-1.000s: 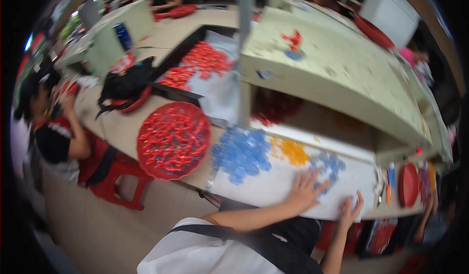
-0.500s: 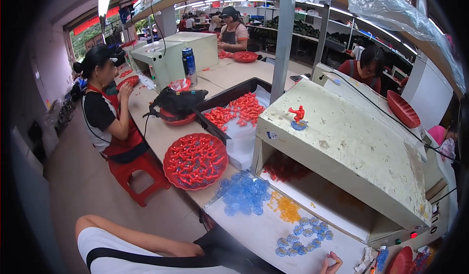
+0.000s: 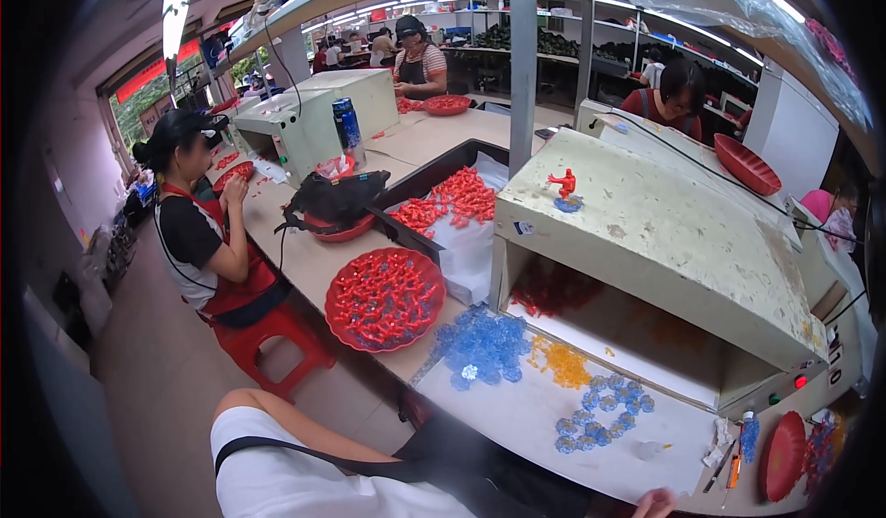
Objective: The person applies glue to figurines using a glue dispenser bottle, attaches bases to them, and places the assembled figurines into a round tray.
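Observation:
At the lower edge my right hand (image 3: 655,502) shows only partly, fingers blurred and cut off; whether it is open or closed I cannot tell. Just above it on the white board lies a small translucent whitish thing with a yellow tip (image 3: 652,449), perhaps a glue bottle. Beside that, clear blue pieces with yellowish centres (image 3: 583,417) form a looped row. Loose orange pieces (image 3: 563,365) and a heap of clear blue pieces (image 3: 480,344) lie farther left. My left forearm (image 3: 318,439) crosses toward my lap, its hand hidden behind dark cloth.
A pale metal box (image 3: 664,259) with an open front stands behind the board, a red figure on a blue base (image 3: 566,190) on top. Left are a red tray (image 3: 337,333) of red figures and a black bin (image 3: 401,236). A co-worker (image 3: 198,213) sits at the left.
The view has shifted, so the bench things sit farther right. My right hand has drawn down toward the lower edge. The whitish yellow-tipped thing now shows on the board.

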`<state>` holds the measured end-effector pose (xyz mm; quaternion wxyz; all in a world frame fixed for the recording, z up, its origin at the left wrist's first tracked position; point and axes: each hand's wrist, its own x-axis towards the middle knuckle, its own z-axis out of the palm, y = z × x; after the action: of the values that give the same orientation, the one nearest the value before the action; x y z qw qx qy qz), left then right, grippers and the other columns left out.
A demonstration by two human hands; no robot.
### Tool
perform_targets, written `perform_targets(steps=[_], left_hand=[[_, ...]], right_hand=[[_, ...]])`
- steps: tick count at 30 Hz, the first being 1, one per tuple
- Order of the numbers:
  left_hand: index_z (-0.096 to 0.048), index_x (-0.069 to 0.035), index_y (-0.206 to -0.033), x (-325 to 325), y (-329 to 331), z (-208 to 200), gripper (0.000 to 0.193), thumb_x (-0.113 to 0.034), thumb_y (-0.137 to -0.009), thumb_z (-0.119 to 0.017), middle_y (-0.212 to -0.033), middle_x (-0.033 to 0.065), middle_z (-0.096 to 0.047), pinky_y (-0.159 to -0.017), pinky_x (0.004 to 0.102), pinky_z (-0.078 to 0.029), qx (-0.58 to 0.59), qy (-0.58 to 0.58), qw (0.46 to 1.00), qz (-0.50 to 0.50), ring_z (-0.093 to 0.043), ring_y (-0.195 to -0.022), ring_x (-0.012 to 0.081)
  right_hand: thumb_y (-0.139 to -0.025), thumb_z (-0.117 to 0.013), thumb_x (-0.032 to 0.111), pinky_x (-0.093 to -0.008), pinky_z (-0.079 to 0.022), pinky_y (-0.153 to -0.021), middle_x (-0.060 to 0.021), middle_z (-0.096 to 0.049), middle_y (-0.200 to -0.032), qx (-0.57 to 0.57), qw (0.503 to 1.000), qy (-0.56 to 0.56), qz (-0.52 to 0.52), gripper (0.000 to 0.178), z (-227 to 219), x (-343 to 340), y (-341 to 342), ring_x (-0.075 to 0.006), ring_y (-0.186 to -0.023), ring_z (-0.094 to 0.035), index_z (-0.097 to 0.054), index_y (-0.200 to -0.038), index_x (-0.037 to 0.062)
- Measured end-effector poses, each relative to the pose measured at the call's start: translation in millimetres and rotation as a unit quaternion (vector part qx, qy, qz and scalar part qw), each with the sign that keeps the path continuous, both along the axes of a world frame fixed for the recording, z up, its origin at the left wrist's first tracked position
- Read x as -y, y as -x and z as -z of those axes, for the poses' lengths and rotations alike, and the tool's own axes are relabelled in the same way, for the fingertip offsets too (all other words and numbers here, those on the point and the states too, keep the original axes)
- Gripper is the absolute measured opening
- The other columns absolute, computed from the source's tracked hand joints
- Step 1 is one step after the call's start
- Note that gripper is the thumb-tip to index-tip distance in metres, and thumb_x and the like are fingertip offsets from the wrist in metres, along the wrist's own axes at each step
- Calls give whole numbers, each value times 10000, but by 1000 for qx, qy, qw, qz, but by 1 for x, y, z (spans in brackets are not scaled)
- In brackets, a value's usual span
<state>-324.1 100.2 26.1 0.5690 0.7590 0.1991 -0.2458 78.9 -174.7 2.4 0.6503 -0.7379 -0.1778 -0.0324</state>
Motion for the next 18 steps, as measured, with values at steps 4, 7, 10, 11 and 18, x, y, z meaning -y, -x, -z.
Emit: perform_targets(steps=[4,7,10,11,18], left_hand=[[-547,31,-969,-10,2,9,398,-310,-765,-553,-884,136,-586,-682,320,-441,40,-14,999,-20,-567,-821,199],[-546,31,-970,-17,-7,19,401,-312,-762,-557,-888,136,-585,-684,320,-440,77,-23,996,-34,-566,-823,199],[-545,31,-971,-28,-17,22,405,-313,-759,-562,-892,136,-583,-686,320,-440,111,-37,992,-48,-564,-825,199],[-545,31,-971,-29,-20,23,406,-314,-758,-563,-894,136,-583,-686,321,-439,121,-41,990,-53,-564,-826,199],[-543,31,-974,-29,-29,24,414,-318,-752,-573,-903,136,-580,-691,321,-437,146,-46,985,-78,-561,-831,200]], right_hand=[[-771,-507,17,-314,-397,-829,-176,-398,-1156,49,997,-19,-60,466,-17,-20,12,-274,-1036,-419,-308,-1191,-14],[-772,-507,32,-314,-399,-820,-176,-405,-1144,93,990,-29,-104,458,-31,-33,12,-273,-1025,-424,-315,-1185,-14],[-773,-508,47,-314,-402,-811,-176,-411,-1131,135,979,-43,-148,450,-43,-49,11,-273,-1014,-430,-323,-1178,-15],[-773,-508,52,-314,-403,-808,-176,-413,-1127,146,975,-47,-163,448,-46,-53,10,-273,-1010,-432,-325,-1176,-16],[-775,-509,88,-314,-409,-787,-176,-427,-1097,182,948,-55,-256,434,-51,-60,18,-271,-984,-445,-342,-1161,-18]])
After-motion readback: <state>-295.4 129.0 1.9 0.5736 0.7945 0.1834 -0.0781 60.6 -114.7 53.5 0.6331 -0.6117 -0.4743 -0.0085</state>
